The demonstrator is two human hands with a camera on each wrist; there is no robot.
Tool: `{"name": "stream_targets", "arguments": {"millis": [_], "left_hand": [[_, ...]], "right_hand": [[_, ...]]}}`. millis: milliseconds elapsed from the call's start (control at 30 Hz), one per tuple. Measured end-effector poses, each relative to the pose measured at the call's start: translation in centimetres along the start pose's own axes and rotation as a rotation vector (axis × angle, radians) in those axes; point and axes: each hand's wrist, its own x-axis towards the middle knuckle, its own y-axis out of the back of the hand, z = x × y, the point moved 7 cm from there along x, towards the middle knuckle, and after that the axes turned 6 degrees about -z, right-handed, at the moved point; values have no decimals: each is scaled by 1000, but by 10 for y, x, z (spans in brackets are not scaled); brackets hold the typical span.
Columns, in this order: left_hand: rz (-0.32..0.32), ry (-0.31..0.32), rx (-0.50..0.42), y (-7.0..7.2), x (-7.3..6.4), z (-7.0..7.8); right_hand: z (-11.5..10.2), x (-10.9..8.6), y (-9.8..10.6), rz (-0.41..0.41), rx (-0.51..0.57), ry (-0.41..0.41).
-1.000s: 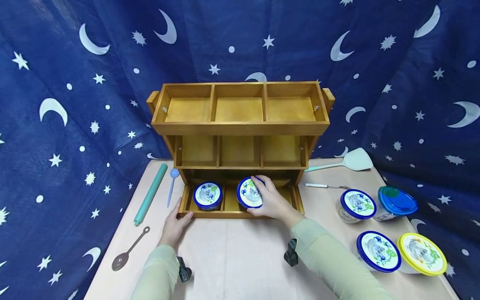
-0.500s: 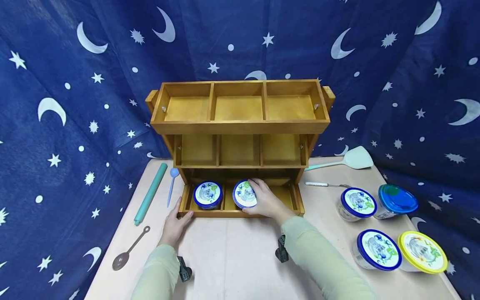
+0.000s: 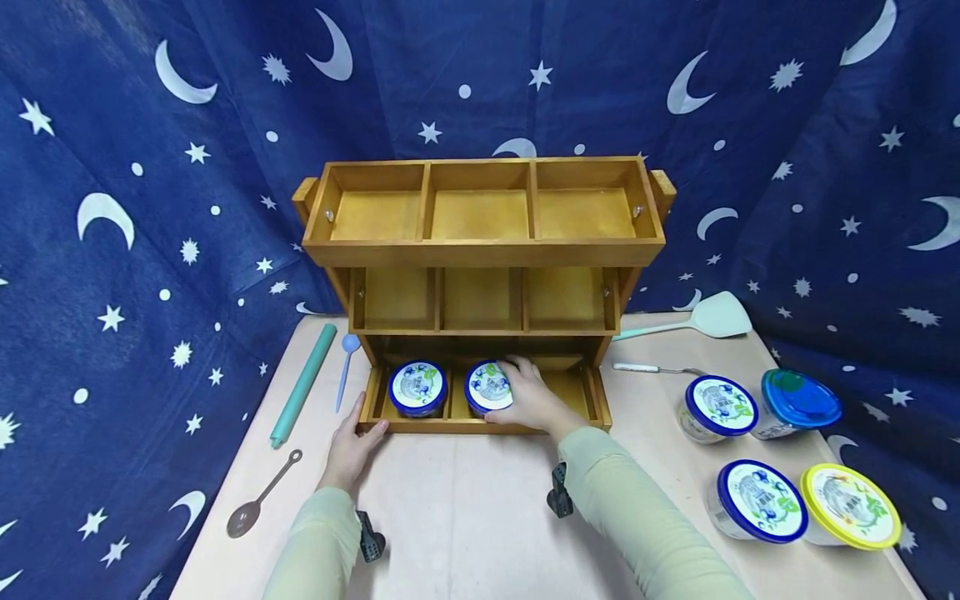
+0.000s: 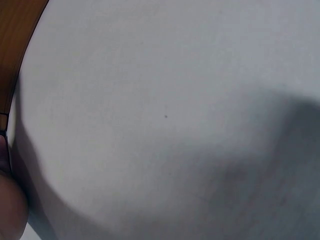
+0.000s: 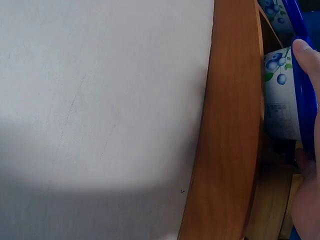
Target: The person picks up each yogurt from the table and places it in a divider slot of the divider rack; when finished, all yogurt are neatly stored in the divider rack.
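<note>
A wooden box (image 3: 480,254) with three stepped tiers of compartments stands at the back middle of the table. In its bottom tier, the left compartment holds a round plastic tub (image 3: 417,388) with a blue lid and a blueberry label. My right hand (image 3: 528,398) grips a matching blue-lidded tub (image 3: 487,387) by its lid, low in the middle compartment. Its printed side (image 5: 280,95) shows behind the tray's front board in the right wrist view. My left hand (image 3: 352,446) rests against the box's front left corner, fingers along the side and thumb at the front edge.
Right of the box are blue-lidded tubs (image 3: 722,407), a yellow-lidded tub (image 3: 851,506), a pale turner (image 3: 716,317) and a white-handled utensil (image 3: 637,367). To the left lie a teal rod (image 3: 303,387), a small blue spoon (image 3: 347,367) and a brown spoon (image 3: 251,512).
My right hand has moved left and slightly down with the tub, bringing it into the middle compartment beside the first tub. My left hand has stayed at the box's corner.
</note>
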Motion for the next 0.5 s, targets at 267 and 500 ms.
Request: {"name": "stream_targets", "arguments": {"millis": [267, 500], "left_hand": [[-2, -12, 0, -2, 1, 3], [12, -37, 11, 0, -1, 2]], "right_hand": [[7, -4, 1, -20, 18, -38], [13, -11, 6, -33, -6, -26]]}}
